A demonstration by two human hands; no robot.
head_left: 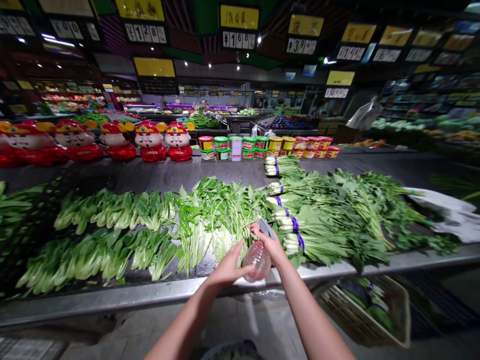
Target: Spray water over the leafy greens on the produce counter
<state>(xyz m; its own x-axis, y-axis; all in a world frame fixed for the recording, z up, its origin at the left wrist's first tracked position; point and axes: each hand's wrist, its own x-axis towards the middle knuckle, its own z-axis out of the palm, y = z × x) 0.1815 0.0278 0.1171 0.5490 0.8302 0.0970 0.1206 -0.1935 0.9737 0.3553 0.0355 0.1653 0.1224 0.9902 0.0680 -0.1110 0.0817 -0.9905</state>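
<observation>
We've got the right hand (270,243) gripping the grey spray head (265,228) of a clear plastic spray bottle (258,262); left hand (227,265) cupped on the bottle's body, thumb and fingers curved around it. Bottle sits in the air, above the counter's metal front edge (112,301). Just behind it we see loose long-stemmed greens (221,200). Left of those, 2 rows of bok choy (112,215); right, bunches of greens (322,245) tied with purple bands. Along the back: a row of red-hatted figurines (150,142), then stacked tubs (249,144). We mark a white cloth or bag (446,212) far right, can't tell which. Plastic crate (352,322) with more greens below, lower right. Price signs (240,25) hang overhead.
</observation>
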